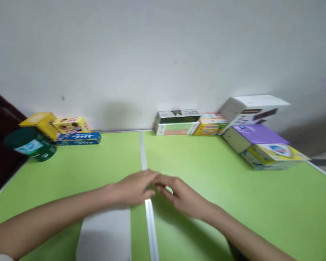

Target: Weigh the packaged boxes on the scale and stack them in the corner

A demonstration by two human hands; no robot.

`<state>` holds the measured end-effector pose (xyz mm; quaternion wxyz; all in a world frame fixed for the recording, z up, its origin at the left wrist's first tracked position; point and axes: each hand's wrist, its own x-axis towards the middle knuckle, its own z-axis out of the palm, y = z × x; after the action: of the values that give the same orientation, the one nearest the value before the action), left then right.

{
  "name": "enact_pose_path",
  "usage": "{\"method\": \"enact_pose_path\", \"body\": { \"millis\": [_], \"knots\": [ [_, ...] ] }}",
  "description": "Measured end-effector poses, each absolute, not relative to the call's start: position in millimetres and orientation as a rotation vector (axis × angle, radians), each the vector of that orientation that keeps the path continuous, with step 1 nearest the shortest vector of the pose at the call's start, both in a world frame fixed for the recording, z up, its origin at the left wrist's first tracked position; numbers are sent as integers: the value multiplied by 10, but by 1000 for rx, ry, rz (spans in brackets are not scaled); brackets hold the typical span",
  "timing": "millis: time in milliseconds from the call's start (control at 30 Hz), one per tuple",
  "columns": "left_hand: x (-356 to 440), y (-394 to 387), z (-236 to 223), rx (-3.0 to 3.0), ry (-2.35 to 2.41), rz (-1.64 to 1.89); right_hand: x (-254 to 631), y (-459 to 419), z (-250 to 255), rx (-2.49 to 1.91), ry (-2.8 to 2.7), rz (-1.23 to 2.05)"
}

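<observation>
Green laminate table (274, 214): bright top, set against a plain wall (163, 54), divided by a pale strip (152, 232).

Grey sheet (105, 235): lies flat left of the strip, partly beneath the left wrist; the strip and this sheet are the items nearest the hands.

Left hand (133, 186) and right hand (186, 197): fingertips meeting above the strip, fingers loosely bent and unclenched, thumbs apart. Nothing shows in either grasp, though blur at the fingertips could hide something small. Step, as judged: hands brought together at the middle. Best done with soft fingers, wrists raised off the surface and both forearms kept well away from the boxes.

White carton (233, 112): right rear; dark print, illegible.

Purple-topped box (260, 134): before the carton; small blue emblem.

Yellow box (268, 154): beside the purple; blue-and-red oval logo, unreadable.

Dark green canister (45, 154): left, tilted in view; light-blue label, pale lettering.

Silver-and-black box (178, 116): on a green-and-pink carton (176, 129); dark emblem and large grey letters, an "O" among them.

Blue box (78, 138): left rear; white characters, smeared.

Small yellow packet (72, 125): behind the blue; red-and-white lettering, brown pictures.
</observation>
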<state>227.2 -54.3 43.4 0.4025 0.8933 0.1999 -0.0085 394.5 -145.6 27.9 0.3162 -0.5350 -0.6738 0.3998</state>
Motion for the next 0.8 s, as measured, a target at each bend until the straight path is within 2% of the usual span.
{"method": "enact_pose_path", "body": {
  "millis": [133,367,533,667,800],
  "knots": [
    [1515,-867,509,2247,577,-61,3277,-1578,503,-1243,-1910,1234],
    [733,-442,509,2306,726,365,2509,-930,825,-1234,-2120,1109],
    [477,338,361,2566,1004,314,2239,-200,514,-1413,-2215,886],
    [385,1004,267,2589,1260,333,2259,427,138,-1589,-2040,645],
    [356,1341,63,2587,1356,336,2287,993,-82,-1635,-1944,445]
  ]
}}
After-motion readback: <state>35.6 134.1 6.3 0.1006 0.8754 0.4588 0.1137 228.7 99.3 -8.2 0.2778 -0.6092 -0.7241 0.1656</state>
